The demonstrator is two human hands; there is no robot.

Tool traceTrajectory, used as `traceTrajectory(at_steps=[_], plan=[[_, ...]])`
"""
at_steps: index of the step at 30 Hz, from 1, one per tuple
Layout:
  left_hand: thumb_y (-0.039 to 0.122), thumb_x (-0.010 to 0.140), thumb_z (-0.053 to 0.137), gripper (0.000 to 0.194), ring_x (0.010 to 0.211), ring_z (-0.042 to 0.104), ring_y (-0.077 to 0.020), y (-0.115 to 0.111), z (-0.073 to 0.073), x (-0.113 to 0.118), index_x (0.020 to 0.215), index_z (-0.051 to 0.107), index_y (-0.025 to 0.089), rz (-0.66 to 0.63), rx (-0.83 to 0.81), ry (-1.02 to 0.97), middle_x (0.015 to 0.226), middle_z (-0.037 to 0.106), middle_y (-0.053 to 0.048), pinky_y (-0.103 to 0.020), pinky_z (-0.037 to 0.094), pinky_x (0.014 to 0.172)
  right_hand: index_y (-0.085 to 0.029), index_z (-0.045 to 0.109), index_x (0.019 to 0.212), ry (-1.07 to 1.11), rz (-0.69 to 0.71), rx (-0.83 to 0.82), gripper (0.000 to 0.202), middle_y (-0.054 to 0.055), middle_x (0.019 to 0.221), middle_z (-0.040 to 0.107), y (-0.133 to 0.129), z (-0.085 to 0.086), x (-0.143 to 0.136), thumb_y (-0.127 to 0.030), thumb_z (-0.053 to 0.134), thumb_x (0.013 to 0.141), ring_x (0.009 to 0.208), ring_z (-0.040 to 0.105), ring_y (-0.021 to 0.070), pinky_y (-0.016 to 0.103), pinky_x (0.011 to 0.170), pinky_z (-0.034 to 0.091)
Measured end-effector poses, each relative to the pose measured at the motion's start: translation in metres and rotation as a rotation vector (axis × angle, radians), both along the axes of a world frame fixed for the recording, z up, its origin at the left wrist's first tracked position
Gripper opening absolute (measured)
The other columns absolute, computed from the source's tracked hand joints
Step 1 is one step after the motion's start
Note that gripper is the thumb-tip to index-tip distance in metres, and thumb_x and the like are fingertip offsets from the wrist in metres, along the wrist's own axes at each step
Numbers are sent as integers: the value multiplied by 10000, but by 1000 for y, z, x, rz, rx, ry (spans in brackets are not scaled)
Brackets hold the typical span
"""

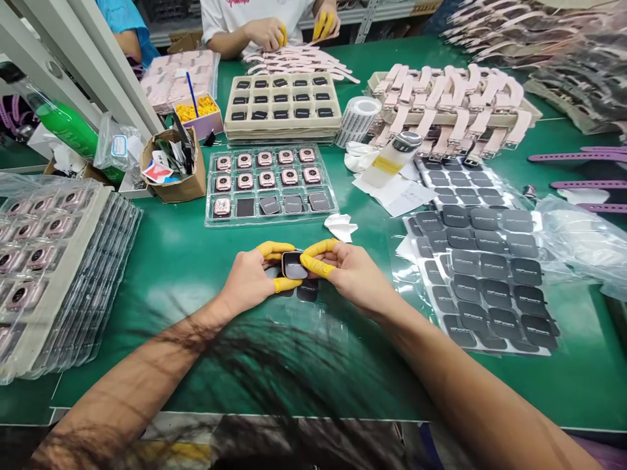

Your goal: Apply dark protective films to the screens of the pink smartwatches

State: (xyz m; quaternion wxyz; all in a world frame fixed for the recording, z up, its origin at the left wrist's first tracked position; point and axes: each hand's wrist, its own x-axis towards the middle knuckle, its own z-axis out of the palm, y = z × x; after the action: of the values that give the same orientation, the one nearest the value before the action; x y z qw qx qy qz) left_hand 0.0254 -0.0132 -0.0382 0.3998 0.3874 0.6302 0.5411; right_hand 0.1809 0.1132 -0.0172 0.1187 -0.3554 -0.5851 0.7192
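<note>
Between my hands is a small smartwatch case (292, 265) with a black face bearing pale lettering. My left hand (249, 277) grips its left side, thumb below and fingers above. The fingers of my right hand (350, 269) pinch its right edge. Yellow finger cots cover the fingertips of both hands. Right under the watch, black square film stickers (308, 290) lie on the green table, partly hidden by my hands. Beyond them is a clear plastic tray (274, 222) with several pinkish watch cases face down and a few black squares in its front row.
Sheets of black stickers (494, 294) lie at right. Stacked watch trays (73, 261) stand at left. Farther back are a beige tray (281, 135), a label roll (360, 121), a bottle (392, 160), pink straps (450, 98) and a co-worker's hands (267, 32).
</note>
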Motion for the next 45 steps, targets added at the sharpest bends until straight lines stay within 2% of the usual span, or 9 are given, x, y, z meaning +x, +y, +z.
traceTrajectory(at_steps=[6,23,27,30,33,36,38,42,45], plan=[[254,617,948,585,1091,770,-264,0,4,0,1159,751,163,-12,-19,16,1179,793,-96,-431,610,1065,-190,693,898,-10,9,16,413,48,861,747,-1,-5,1,-447,885,639,804,713,178,305,771,620],[249,624,945,581,1051,774,-257,-1,3,1,1169,759,168,0,-19,53,1138,796,-94,-423,623,1042,-183,680,913,-10,2,87,415,55,859,734,-3,-10,-1,-475,850,672,794,713,176,299,739,631],[252,632,948,577,1060,772,-268,-2,2,1,1168,756,163,4,-21,60,1150,793,-102,-438,622,1044,-205,627,1091,-49,-34,129,538,18,912,691,-2,-7,0,-467,856,680,731,703,153,294,676,643],[256,624,958,591,1079,769,-283,-1,2,1,1164,744,147,6,-33,31,1152,793,-116,-458,619,1048,-246,545,1249,-58,-58,102,660,-5,959,667,-2,-7,1,-482,853,715,714,716,151,293,645,654],[271,600,978,641,1096,764,-285,-1,3,1,1179,730,159,-17,-28,-15,1185,787,-112,-464,614,1055,-232,536,1259,26,36,48,610,-28,877,652,-5,-11,0,-483,820,781,661,691,123,222,572,596],[295,592,985,708,1127,752,-279,0,3,0,1232,707,172,-56,-30,-58,1211,782,-102,-448,604,1063,-217,560,1218,89,33,19,572,-39,840,641,-8,-18,-2,-478,828,785,612,654,98,178,487,523],[333,650,956,660,1128,749,-271,0,3,0,1240,707,170,-51,-48,-43,1200,785,-100,-434,595,1062,-216,575,1206,113,9,-7,574,-36,832,644,-9,-22,-4,-500,837,781,643,675,107,191,532,572],[399,834,806,379,1022,761,-236,-1,4,1,1134,760,172,0,-75,86,1123,799,-91,-359,600,961,-224,616,1214,135,-20,-21,589,-15,861,667,-11,-26,-6,-571,827,787,760,720,135,267,700,678],[412,959,640,280,924,743,-198,-1,5,2,1022,774,174,12,-98,246,1008,806,-57,-294,568,849,-216,657,1134,97,14,1,570,-14,857,662,-14,-26,-3,-552,879,731,696,713,131,272,666,674]])
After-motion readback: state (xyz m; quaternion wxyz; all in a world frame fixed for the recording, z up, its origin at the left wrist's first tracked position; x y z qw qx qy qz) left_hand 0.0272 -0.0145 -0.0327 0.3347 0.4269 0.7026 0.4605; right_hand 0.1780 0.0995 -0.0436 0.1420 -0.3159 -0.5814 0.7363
